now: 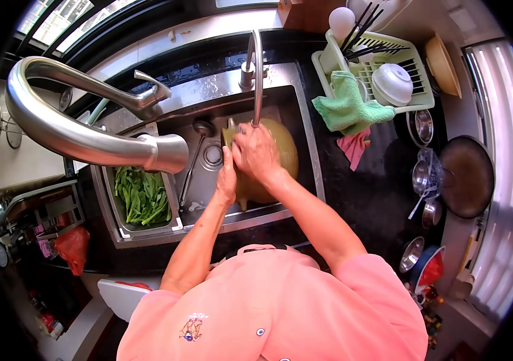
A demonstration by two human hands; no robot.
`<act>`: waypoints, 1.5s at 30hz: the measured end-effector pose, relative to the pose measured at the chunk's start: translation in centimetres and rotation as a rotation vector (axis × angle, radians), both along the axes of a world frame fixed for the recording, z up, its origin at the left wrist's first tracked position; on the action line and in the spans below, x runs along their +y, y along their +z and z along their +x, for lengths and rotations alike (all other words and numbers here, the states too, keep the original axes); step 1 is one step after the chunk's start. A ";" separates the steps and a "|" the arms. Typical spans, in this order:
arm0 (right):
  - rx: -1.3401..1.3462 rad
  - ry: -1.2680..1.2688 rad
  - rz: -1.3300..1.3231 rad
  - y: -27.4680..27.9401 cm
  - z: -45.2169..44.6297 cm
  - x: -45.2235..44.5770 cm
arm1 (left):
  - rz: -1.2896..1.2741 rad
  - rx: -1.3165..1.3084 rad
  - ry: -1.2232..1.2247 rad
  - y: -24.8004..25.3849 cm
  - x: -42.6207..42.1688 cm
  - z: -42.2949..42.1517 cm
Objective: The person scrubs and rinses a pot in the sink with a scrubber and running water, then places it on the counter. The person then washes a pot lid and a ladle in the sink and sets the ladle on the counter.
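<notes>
A yellow-brown rounded pot [282, 150] rests in the sink [309, 150], seemingly tipped on its side. My left hand [226, 179] is at the pot's left edge, thumb pointing up and fingers partly hidden behind the edge. Right beside it, my right hand [258, 150] is closed, its fingers bent near the rim under the thin faucet [258, 78]. Whatever those fingers hold, if anything, is hidden. A metal ladle [195, 153] leans in the sink left of my hands, near the drain [212, 155].
A large curved faucet [94, 144] arches over the sink's left side. Leafy greens [141, 195] fill a basket there. On the right counter stand a dish rack [419, 66] with a white bowl [392, 83], a green cloth [350, 105] and a dark round pan [467, 176].
</notes>
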State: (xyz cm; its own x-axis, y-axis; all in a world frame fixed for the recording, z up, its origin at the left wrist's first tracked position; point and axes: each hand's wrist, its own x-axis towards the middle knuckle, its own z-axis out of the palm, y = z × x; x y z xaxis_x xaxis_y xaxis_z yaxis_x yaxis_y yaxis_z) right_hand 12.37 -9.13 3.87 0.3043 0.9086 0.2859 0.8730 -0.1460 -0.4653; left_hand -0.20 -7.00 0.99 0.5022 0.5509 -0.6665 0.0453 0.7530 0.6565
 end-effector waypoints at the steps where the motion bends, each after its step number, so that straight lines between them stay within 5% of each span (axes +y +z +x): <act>1: -0.003 0.024 0.018 0.9 -1.0 -1.7 | -0.011 0.000 0.033 0.9 0.2 0.3; 8: -0.148 0.179 -0.005 -1.1 -4.1 -11.3 | -0.200 -0.081 -0.037 1.0 3.9 0.5; 14: 0.187 -0.246 -0.079 -0.8 0.3 -2.3 | -0.089 0.059 -0.062 -0.7 3.1 -0.5; 16: 0.570 -0.456 -0.387 -0.1 5.2 1.5 | -0.027 0.143 -0.093 -2.7 3.0 -1.2; 19: 0.596 -0.426 -0.580 -5.2 9.5 2.4 | 0.060 0.207 -0.072 -2.6 4.7 -2.7; 21: 0.782 -0.323 -0.228 -6.2 7.6 0.0 | 0.002 0.217 -0.016 -2.2 4.9 -3.4; 24: 0.686 -0.222 0.163 -2.5 1.6 -5.3 | -0.052 0.207 0.008 -1.9 5.6 -4.5; 27: 0.419 -0.157 0.161 -0.8 -2.8 -9.9 | -0.021 0.239 -0.039 -2.6 6.0 -4.9; 32: 0.405 -0.156 0.053 -1.9 0.1 -3.1 | -0.055 0.245 -0.107 -3.0 6.9 -5.2; 37: 0.679 -0.380 -0.494 -5.6 6.1 5.8 | -0.036 0.234 -0.059 -3.6 6.7 -5.0; 41: 0.566 -0.237 -0.164 -2.2 1.4 2.9 | -0.110 0.166 -0.020 -2.3 6.6 -5.1; 43: 0.169 0.019 0.031 -0.4 -2.1 -1.5 | -0.167 0.155 -0.019 -3.8 7.0 -5.5; 45: 0.066 0.132 -0.015 0.4 -5.1 -6.1 | -0.170 0.146 -0.033 -4.3 7.0 -5.6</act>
